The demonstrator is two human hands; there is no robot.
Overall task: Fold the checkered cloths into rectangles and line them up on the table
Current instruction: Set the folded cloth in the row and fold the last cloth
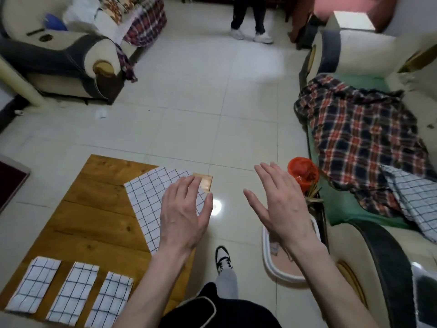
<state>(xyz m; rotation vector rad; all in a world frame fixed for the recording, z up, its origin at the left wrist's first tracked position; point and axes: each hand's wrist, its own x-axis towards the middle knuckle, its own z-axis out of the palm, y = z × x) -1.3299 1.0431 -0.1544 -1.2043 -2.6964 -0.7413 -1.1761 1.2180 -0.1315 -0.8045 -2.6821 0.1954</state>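
Note:
A white checkered cloth lies flat and skewed on the right part of the wooden table. My left hand rests on its right side with straight fingers. My right hand hovers open over the floor to the right of the table, holding nothing. Three folded checkered rectangles lie side by side along the table's near edge: one, a second, a third. Another checkered cloth lies on the sofa at the right.
A plaid shirt is spread over the right sofa. A red-lined bin and a white basin stand on the tiled floor beside it. An armchair stands far left. A person's legs are at the far end.

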